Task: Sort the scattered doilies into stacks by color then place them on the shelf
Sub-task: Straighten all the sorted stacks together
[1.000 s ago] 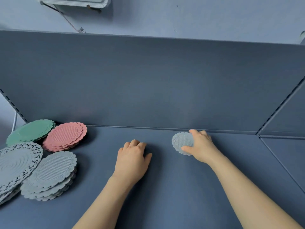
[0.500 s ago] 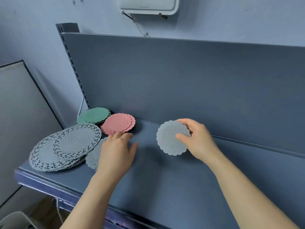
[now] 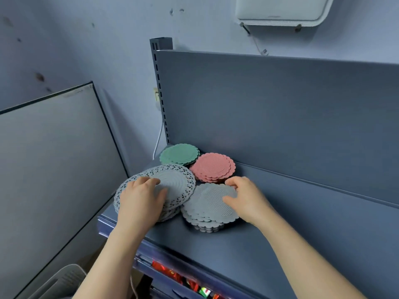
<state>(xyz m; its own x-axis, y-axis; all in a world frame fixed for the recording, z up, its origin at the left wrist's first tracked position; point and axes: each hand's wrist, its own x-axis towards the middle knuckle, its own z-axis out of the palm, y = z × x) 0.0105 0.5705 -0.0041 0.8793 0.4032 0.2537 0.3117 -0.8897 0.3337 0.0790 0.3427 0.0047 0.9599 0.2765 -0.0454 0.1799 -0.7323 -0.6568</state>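
Four doily stacks sit at the left end of the dark blue shelf [image 3: 280,244]. A green stack [image 3: 179,154] lies in the back corner, with a pink stack [image 3: 212,167] to its right. In front, large grey lace doilies [image 3: 174,182] overlap one another, and my left hand [image 3: 140,201] rests flat on them. Beside them stands a stack of small grey doilies [image 3: 207,206]. My right hand [image 3: 246,199] holds the top grey doily of that stack, thumb on its face and fingers curled over its far edge.
The shelf's upright back panel [image 3: 280,115] rises behind the stacks, and a slotted post [image 3: 159,89] marks the left end. A grey board [image 3: 54,158] leans at the left. Red packets [image 3: 172,275] show on the level below. A white device [image 3: 280,9] hangs on the wall.
My right hand carried the small grey doily leftward and set it on the small grey stack. My left hand moved left onto the lace doilies. The view turned left.
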